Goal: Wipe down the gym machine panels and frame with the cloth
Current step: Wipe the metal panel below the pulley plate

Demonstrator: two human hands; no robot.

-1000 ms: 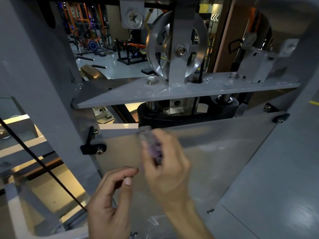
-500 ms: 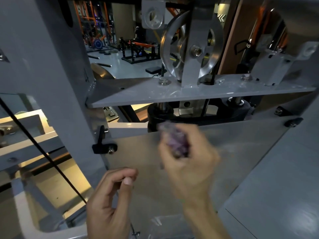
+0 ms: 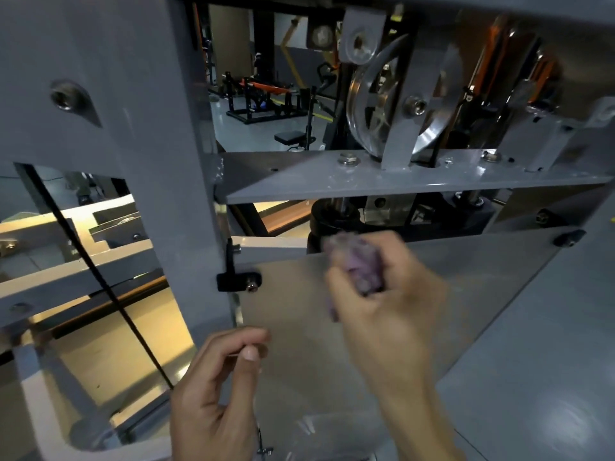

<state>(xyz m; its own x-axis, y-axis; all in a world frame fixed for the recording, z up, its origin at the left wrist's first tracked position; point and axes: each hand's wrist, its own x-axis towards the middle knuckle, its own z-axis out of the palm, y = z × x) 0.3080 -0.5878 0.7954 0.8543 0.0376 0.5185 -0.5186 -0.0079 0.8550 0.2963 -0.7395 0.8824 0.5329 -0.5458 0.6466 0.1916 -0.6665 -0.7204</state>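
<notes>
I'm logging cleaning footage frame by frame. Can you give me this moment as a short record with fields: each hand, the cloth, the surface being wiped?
right hand: grips a bunched purple cloth, blurred
left hand: fingers curled at the panel's left edge; whether it holds the edge cannot be told
cloth position: near the upper edge of the translucent panel
above panel: grey crossplate carrying a metal pulley
left of panel: grey frame upright, black cable

Cloth (image 3: 357, 265) against the panel (image 3: 293, 311) top edge, below the shelf plate (image 3: 416, 181) and pulley (image 3: 376, 104).
</notes>
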